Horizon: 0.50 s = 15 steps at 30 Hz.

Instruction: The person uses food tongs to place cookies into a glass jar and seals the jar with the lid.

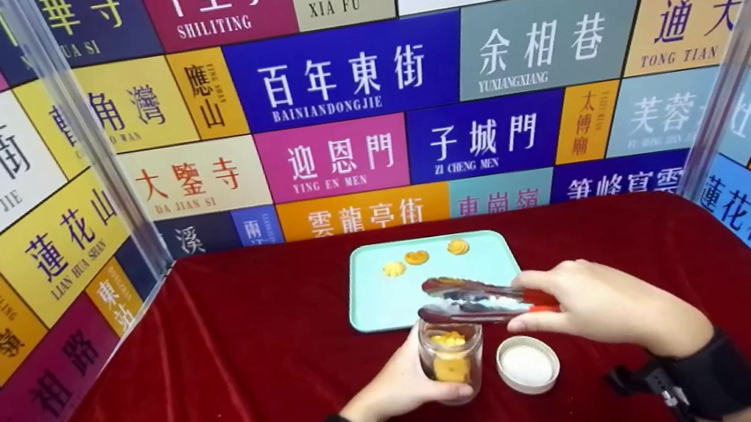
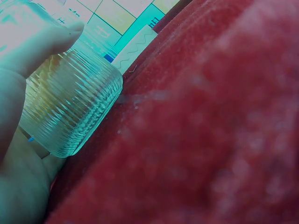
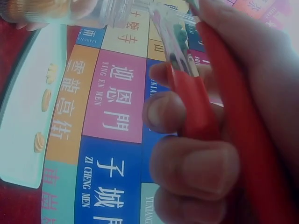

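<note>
My left hand [image 1: 402, 386] grips a ribbed glass jar [image 2: 79, 102] round its side, with the thumb across the front. Inside the jar are several golden cookies [image 1: 452, 363]. My right hand [image 1: 601, 304] holds metal tongs [image 1: 478, 300] by their red handles [image 3: 201, 105], fingers curled round them. The tongs' two tips stand apart above and just left of the jar's open mouth, with no cookie visible between them. Behind the jar, a pale green tray [image 1: 374, 300] bears a flower-shaped cookie [image 1: 394, 269], a heart-shaped cookie [image 1: 417, 258] and a swirled round cookie [image 1: 457, 247].
A round white lid [image 1: 527, 365] lies on the table right of the jar, below the right hand. Dark red cloth [image 1: 257, 363] covers the table. Panels with coloured street-name signs [image 1: 347, 74] rise behind and at both sides, with clear corner posts [image 1: 729, 39].
</note>
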{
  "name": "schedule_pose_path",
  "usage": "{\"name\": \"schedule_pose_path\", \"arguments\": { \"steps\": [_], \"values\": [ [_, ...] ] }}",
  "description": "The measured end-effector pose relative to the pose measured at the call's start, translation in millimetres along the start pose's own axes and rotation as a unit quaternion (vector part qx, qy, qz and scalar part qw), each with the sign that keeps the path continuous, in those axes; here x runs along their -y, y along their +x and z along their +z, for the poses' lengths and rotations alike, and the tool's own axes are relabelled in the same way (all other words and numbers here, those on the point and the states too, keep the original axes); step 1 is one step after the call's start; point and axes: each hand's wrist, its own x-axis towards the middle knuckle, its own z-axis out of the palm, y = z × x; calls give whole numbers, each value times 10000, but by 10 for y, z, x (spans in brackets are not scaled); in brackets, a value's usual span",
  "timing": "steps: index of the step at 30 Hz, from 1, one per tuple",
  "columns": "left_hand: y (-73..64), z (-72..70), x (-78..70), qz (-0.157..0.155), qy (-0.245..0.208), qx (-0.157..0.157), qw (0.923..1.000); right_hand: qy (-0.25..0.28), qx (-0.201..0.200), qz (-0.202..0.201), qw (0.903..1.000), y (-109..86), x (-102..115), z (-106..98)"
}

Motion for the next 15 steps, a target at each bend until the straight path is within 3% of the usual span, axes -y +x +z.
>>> {"name": "schedule_pose_path", "arguments": {
  "steps": [8,15],
  "values": [
    [6,2,13,3,-110,-17,9999,24,125,457,9989,-8,-17,-17],
    [3,8,22,179,-131,-30,9997,-107,-57,771,9970,-20,-147,-45]
  ]
}}
